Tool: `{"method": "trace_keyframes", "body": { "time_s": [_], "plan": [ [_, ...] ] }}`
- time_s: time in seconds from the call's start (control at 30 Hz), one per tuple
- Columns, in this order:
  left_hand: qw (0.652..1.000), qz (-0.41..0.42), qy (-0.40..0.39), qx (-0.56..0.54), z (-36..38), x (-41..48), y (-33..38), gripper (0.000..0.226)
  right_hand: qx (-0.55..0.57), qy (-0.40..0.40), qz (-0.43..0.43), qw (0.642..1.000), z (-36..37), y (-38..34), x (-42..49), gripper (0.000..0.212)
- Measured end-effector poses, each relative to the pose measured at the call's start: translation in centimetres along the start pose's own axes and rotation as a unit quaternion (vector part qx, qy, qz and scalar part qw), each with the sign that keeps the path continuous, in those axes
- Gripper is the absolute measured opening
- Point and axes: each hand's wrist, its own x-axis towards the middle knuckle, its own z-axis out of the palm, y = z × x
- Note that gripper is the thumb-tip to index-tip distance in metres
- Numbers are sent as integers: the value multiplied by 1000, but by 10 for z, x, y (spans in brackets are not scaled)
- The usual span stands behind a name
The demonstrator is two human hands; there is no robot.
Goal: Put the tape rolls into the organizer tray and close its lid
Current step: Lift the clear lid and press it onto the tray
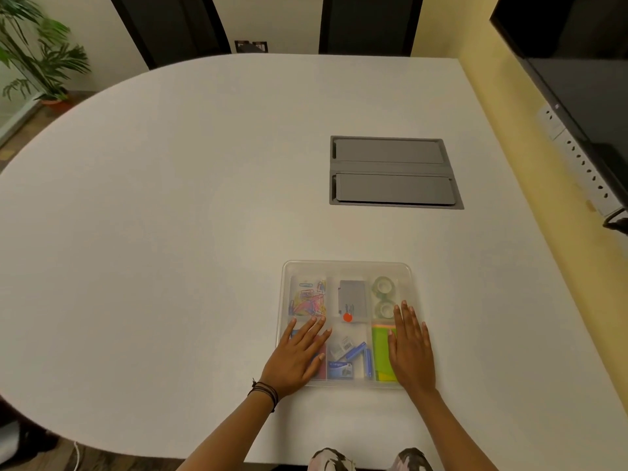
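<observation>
A clear plastic organizer tray (346,266) lies on the white table near its front edge, with its translucent lid down over it. Two clear tape rolls (384,286) (385,309) sit one behind the other in the tray's far right compartment, seen through the lid. My left hand (295,356) lies flat, fingers spread, on the lid's near left part. My right hand (411,348) lies flat on the lid's right side, its fingertips beside the nearer roll. Neither hand grips anything.
Other compartments hold coloured paper clips (308,299), a grey box with a red dot (351,300), blue staple boxes (350,360) and green sticky notes (382,355). A grey cable hatch (394,171) is set in the table behind the tray. A dark screen (577,62) hangs at the right.
</observation>
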Motion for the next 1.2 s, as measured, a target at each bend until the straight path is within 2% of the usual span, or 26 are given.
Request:
{"method": "trace_keyframes", "body": {
  "time_s": [0.43,0.7,0.83,1.0,1.2],
  "plan": [
    [1000,-4,3,-2,-1,-1,-1,54,-4,8,-3,1000,-2,0,0,60],
    [996,6,66,-55,-2,0,-2,54,67,62,-7,996,-2,-3,13,52],
    [990,-50,108,-72,-14,20,-15,59,55,49,-8,997,-6,-6,36,53],
    [985,-152,84,-17,-24,65,-54,60,44,16,-11,999,-11,-4,82,60],
    [979,-162,118,-40,-12,91,-75,55,71,24,9,997,-10,-2,101,64]
  ]
}}
